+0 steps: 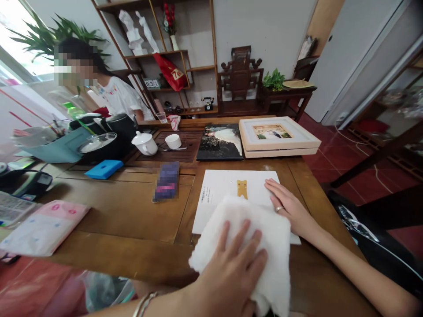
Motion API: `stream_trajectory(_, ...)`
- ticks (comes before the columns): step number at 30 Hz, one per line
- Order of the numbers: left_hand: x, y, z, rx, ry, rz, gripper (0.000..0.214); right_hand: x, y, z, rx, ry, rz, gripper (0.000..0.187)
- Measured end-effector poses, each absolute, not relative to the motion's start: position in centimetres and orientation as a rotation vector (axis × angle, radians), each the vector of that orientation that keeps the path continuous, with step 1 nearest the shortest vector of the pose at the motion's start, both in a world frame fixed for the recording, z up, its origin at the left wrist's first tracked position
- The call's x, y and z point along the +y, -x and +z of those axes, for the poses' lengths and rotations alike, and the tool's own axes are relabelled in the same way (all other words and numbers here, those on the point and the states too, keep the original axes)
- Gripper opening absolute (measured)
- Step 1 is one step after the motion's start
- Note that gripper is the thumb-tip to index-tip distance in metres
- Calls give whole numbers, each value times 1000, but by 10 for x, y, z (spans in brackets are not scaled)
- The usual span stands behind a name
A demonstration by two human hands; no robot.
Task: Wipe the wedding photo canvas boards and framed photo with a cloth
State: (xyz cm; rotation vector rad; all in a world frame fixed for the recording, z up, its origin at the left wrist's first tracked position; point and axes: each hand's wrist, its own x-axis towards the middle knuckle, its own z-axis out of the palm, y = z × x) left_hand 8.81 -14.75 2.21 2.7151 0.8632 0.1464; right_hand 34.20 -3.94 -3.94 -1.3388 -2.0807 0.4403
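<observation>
A white cloth is spread over the near part of a flat white panel on the wooden table. My left hand holds the cloth from above, its fingers bent and slightly apart, pressing it down; some cloth bunches beneath the palm. With fingers stretched out, my right hand rests on the panel's right edge and grips nothing. A gold bear-shaped piece lies on the panel just beyond the cloth. Small print and a barcode show at the panel's left side. The cloth hides the panel's near edge.
Beyond the panel lie a dark photo panel and a framed picture. Leftward are a phone, blue box, white teapot, cup and pink-white packet. A person sits at far left.
</observation>
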Motion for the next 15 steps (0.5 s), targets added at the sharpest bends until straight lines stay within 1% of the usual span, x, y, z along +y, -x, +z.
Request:
stream_trajectory(3,-156,-60,24,908,-2759,242,68,-40,-340,-37,-2083,1367,388,43)
stream_trajectory(6,-168,-29,32,1100,-2832,351,75,-50,-335,-28,-2135,1296,209,42)
stream_trajectory(8,-177,-9,36,1254,-2847,405,76,-61,-328,-20,-2227,1188,83,45)
stream_trajectory(10,-186,10,33,1437,-2823,477,75,-75,-318,-10,-2374,1084,26,54)
stream_trajectory(12,-193,26,25,1614,-2771,525,76,-87,-308,-5,-2531,1028,12,68)
stream_trajectory(15,-202,46,13,1740,-2594,533,76,-95,-296,-8,-2647,1039,-25,88)
